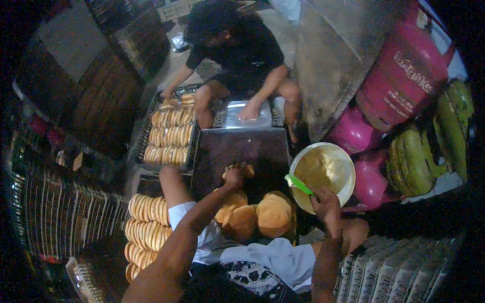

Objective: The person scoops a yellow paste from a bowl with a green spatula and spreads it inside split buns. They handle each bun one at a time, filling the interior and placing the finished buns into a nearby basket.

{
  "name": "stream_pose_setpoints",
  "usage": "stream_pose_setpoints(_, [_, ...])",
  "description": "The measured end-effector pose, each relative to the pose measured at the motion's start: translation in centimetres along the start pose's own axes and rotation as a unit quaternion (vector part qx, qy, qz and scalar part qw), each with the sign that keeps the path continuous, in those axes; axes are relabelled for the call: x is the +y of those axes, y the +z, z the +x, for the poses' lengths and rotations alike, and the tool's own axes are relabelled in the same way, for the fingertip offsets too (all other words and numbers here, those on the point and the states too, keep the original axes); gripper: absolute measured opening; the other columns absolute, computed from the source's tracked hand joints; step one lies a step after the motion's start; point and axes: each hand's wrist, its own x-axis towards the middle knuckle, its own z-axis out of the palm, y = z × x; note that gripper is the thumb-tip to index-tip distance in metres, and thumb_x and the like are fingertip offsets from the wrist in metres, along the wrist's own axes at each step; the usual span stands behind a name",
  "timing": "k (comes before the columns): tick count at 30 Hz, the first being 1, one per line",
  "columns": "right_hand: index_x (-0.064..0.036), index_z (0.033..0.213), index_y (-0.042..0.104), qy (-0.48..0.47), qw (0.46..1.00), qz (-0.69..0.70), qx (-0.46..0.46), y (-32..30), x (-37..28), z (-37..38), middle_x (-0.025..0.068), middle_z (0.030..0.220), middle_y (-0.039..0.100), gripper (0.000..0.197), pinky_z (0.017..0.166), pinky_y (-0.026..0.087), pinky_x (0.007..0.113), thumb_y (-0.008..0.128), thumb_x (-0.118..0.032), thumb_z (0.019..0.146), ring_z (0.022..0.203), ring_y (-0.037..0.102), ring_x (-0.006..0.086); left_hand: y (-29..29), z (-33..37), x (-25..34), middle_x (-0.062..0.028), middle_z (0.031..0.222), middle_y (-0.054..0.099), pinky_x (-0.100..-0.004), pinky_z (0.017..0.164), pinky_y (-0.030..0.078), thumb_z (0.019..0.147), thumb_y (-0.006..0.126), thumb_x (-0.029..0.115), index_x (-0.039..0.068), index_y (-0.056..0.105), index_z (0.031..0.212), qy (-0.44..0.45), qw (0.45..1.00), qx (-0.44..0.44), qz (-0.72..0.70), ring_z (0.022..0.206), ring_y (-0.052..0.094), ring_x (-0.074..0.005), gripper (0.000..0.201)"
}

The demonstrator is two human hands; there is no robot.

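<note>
My left hand (235, 178) is closed around a round bun (247, 170) above a dark, shallow tray (242, 144). My right hand (326, 203) grips a green spreader (301, 186) with a dab of pale cream at its tip. The spreader lies over the near left rim of a white bucket (350, 174). Yellowish cream (313, 169) coats the inside of the bucket, thicker on its right side. Between my knees, round golden buns (274, 214) sit in piles at the near edge of the tray.
Opposite me sits a person (237, 50), one hand on a clear plastic package (245, 115), the other at a crate of bun rows (172, 135). More bun rows (149, 232) stand at my left. Pink gas cylinders (399, 76) and green bananas (411, 161) are right; stacked grey trays (394, 270) lower right.
</note>
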Motion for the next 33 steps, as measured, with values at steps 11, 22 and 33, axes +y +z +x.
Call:
stream_pose_setpoints(11, [-0.0103,0.114,0.073,0.006,0.999,0.046,-0.022,0.5,1.4,0.5,0.0207,0.097,0.069,0.031,0.083,0.054,0.048,0.069,-0.025,0.087,0.091,0.067,0.0401,-7.9,7.6,3.9,-0.0156,0.1,0.07,-0.0412,0.065,0.056,0.089,0.065,0.03,0.01,0.069,0.111,0.233,0.964,-0.13,-0.016,0.09,0.068,-0.0334,0.03])
stream_pose_setpoints(22, [-0.009,0.117,0.07,0.019,1.0,-0.01,-0.012,0.7,1.7,-1.0,0.0198,0.102,0.072,0.041,0.082,0.056,0.052,0.063,-0.04,0.091,0.091,0.07,0.0401,-4.2,-14.1,1.5,-0.0208,0.142,0.051,-0.0498,0.097,0.049,0.086,0.062,0.023,0.012,0.055,0.14,0.355,0.935,0.016,0.019,0.121,0.057,-0.0386,0.055])
stream_pose_setpoints(33, [-0.0075,0.109,0.074,0.07,0.993,0.087,-0.035,-2.4,-0.6,-0.4,0.0228,0.095,0.071,0.028,0.082,0.053,0.053,0.066,-0.026,0.09,0.088,0.067,0.044,-10.5,-24.4,3.6,-0.0203,0.126,0.061,-0.0476,0.088,0.052,0.091,0.059,0.034,0.018,0.063,0.131,0.378,0.873,-0.308,-0.009,0.107,0.064,-0.0376,0.044])
